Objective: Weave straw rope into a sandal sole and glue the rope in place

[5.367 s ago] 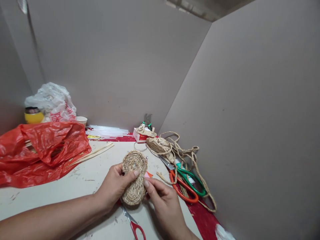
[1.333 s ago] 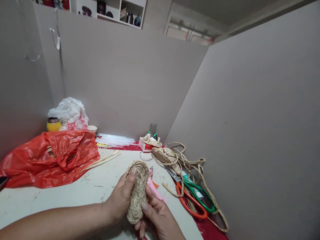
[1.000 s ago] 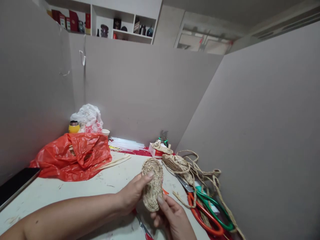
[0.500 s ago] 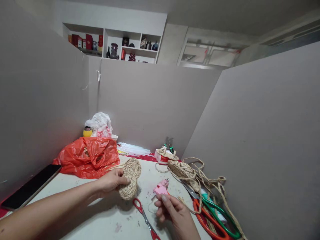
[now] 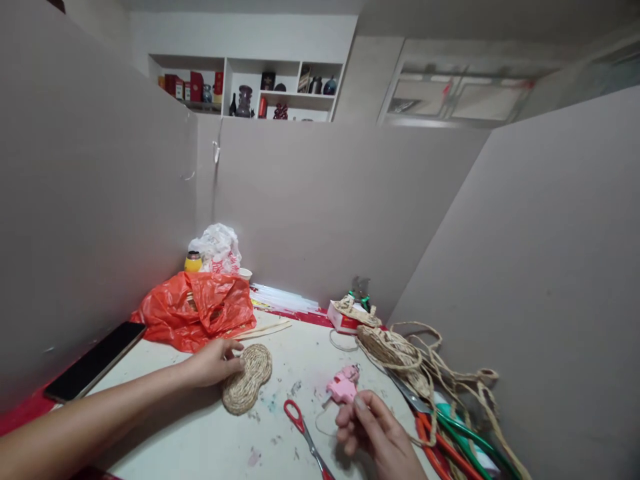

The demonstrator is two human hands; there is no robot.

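A woven straw sole (image 5: 247,379), narrow at its waist, lies on the white tabletop. My left hand (image 5: 215,362) is at its upper left edge, thumb and fingers apart, thumb by the rim. My right hand (image 5: 375,427) is half closed, thumb and forefinger pinched together; whatever is between them is too small to name. Just beyond it lies a pink glue gun (image 5: 344,383), with a thin cord curving nearby. Red-handled scissors (image 5: 306,433) rest between the two hands.
Coiled straw rope (image 5: 400,350) and large shears with orange and green handles (image 5: 450,427) crowd the right side. At left are a red plastic bag (image 5: 200,310) and a black phone (image 5: 95,363). Glue sticks (image 5: 283,298) and a small box (image 5: 343,320) line the back.
The straw sole has gone from my left hand's grip down onto the table, and the left fingers have parted. My right hand keeps its pinch. The camera view has shifted left.
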